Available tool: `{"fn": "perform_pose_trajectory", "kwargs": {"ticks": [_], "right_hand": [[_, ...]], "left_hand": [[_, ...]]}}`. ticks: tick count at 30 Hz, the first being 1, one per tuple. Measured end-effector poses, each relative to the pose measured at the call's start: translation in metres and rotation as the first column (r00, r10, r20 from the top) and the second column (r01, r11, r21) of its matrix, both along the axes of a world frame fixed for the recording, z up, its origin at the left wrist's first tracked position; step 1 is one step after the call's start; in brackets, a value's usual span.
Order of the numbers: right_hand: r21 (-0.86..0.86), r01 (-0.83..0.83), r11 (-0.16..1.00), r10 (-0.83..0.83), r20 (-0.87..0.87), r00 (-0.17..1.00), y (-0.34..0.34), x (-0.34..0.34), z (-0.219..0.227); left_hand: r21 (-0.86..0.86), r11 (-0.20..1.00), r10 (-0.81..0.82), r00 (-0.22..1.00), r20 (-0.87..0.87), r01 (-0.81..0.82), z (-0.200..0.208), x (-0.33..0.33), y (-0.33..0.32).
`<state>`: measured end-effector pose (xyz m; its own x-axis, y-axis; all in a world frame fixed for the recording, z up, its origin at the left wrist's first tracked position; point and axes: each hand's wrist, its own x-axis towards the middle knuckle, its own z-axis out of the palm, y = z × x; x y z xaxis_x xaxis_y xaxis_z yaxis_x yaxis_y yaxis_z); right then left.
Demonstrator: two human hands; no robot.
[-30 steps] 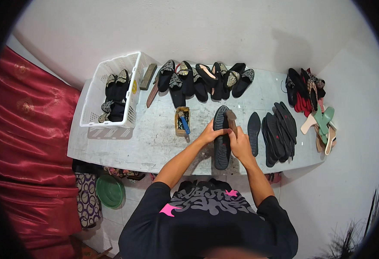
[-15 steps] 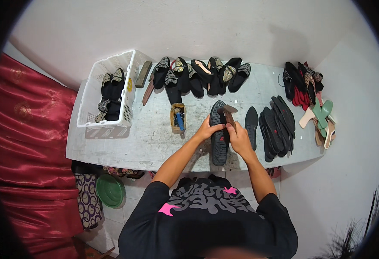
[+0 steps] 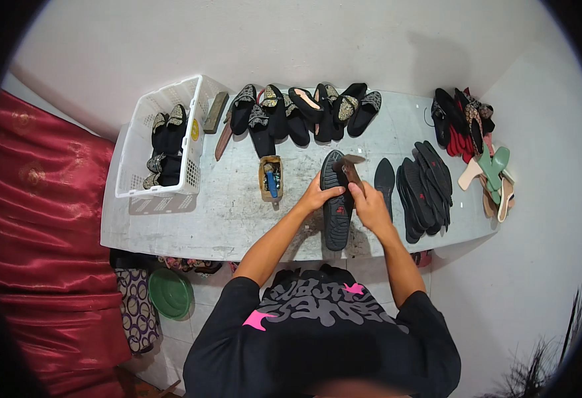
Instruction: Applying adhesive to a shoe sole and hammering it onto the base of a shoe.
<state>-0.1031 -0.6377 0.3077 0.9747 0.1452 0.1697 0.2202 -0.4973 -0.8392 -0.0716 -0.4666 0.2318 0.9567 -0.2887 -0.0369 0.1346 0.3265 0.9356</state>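
My left hand (image 3: 323,194) is closed on the left side of a black shoe (image 3: 336,222), thumb on its ridged sole, which faces up with a small red mark. The fingers beneath it are hidden. A hammer (image 3: 351,170) with a brown handle is in my closed right hand (image 3: 368,203), its head close to the toe end of the sole. Just right of that hand a single black sole (image 3: 384,184) lies on the table. Farther right is a stack of black soles (image 3: 425,192).
A white perforated basket (image 3: 193,156) at the left holds several black shoes. An open box (image 3: 265,192) contains a blue-handled tool (image 3: 271,180). More decorated black shoes (image 3: 297,126) line the table's (image 3: 238,229) back. Green and beige shoe forms (image 3: 493,174) lie at the right.
My hands, the shoe and the hammer keep nearly the same pose, with the hammer head tipped slightly nearer the toe. The whole view has shifted a little.
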Motion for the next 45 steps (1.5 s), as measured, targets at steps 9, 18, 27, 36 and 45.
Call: {"fn": "perform_pose_trajectory", "kwargs": {"ticks": [9, 18, 27, 36, 45], "right_hand": [[0.367, -0.021, 0.930, 0.017, 0.015, 1.000, 0.005, -0.015, 0.028], [0.096, 0.016, 0.995, 0.005, -0.208, 0.978, -0.001, -0.007, 0.030], [-0.029, 0.069, 0.997, -0.071, -0.067, 0.995, -0.005, -0.023, -0.012], [0.328, 0.050, 0.943, -0.091, 0.111, 0.990, -0.007, -0.027, 0.064], [0.031, 0.192, 0.981, -0.190, -0.073, 0.979, -0.001, -0.024, 0.001]], "left_hand": [[0.009, 1.000, -0.015, 1.000, -0.005, 0.015, 0.003, 0.003, -0.004], [0.018, 1.000, 0.010, 0.998, -0.070, -0.009, 0.002, -0.001, -0.004], [0.037, 0.999, 0.007, 0.997, -0.075, -0.004, 0.005, 0.000, -0.005], [0.018, 1.000, 0.010, 0.995, -0.096, -0.008, 0.001, 0.003, -0.004], [0.016, 1.000, 0.026, 0.996, -0.080, -0.025, 0.004, 0.000, -0.007]]}}
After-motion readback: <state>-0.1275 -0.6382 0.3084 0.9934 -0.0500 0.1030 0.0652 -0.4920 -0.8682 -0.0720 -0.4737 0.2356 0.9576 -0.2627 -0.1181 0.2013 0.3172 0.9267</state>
